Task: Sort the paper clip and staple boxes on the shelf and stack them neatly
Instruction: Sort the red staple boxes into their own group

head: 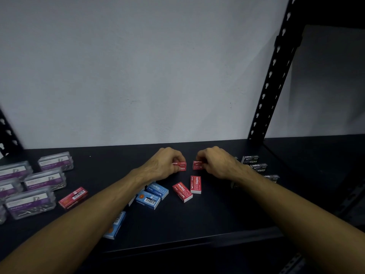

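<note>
My left hand point(165, 163) pinches 1 red staple box point(180, 166), my right hand point(216, 162) another point(197, 165), side by side near the shelf's point(217, 214) back edge.

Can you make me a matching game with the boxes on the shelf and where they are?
Things:
1. clear paper clip boxes
2. black staple boxes
3. blue staple boxes
4. red box in the left hand

Places:
A. far right, near the black shelf post
B. near the back wall, gripped by fingers
C. far left of the shelf
D. middle front, partly under the left forearm

Pairs: 1-C, 2-A, 3-D, 4-B
</note>
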A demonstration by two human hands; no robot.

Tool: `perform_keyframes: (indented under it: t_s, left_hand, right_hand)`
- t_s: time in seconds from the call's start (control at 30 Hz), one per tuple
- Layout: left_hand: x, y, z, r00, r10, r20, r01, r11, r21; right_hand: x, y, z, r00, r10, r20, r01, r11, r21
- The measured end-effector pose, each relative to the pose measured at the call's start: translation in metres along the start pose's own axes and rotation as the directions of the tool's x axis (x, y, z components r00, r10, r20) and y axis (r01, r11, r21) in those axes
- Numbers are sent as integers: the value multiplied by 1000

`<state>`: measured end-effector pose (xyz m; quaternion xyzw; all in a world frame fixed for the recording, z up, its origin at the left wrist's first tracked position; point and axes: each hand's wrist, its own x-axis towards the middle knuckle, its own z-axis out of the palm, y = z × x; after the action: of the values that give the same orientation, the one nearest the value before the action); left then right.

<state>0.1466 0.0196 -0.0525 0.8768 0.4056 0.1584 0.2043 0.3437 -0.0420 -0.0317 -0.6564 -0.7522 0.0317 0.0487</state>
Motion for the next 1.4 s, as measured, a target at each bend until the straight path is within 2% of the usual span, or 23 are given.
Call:
perform_keyframes:
  t_s: [0.4,0.53,0.73,0.83,0.9,0.97,1.07,1.2,1.4]
  left_hand:
    - [4,3,3,1000,-12,1,12,1000,21]
    - [2,-1,4,1000,-15,-15,16,1000,23]
    - [-14,-8,-4,987,16,-162,-15,1000,8]
    - [-27,-5,-3,962,57,-268,-64,998,-15]
    - [-35,-1,-2,952,100,-291,-112,993,-25]
    - [-42,4,-2,962,133,-239,-146,989,-35]
    - [-51,10,1,983,163,-81,-165,986,-17]
    - [-58,12,6,987,134,87,-136,991,15]
    - [-62,14,0,973,97,209,-98,995,-9]
  right_hand:
    - [1,3,4,1000,6,-12,-6,1000,-3]
    - [-5,2,2,998,5,-67,-7,999,-37]
    - [-22,-3,-8,978,-56,-201,46,998,-53]
    - [-33,-12,-7,964,-71,-258,90,994,63]
    - [-39,-19,-6,965,-65,-256,107,982,155]
    - [-43,-25,-3,975,-92,-202,128,977,171]
    - [-51,-32,2,981,-152,-118,170,971,170]
    - [-58,-33,8,980,-199,-10,198,964,179]
    - [-62,-27,8,988,-142,66,134,984,113]
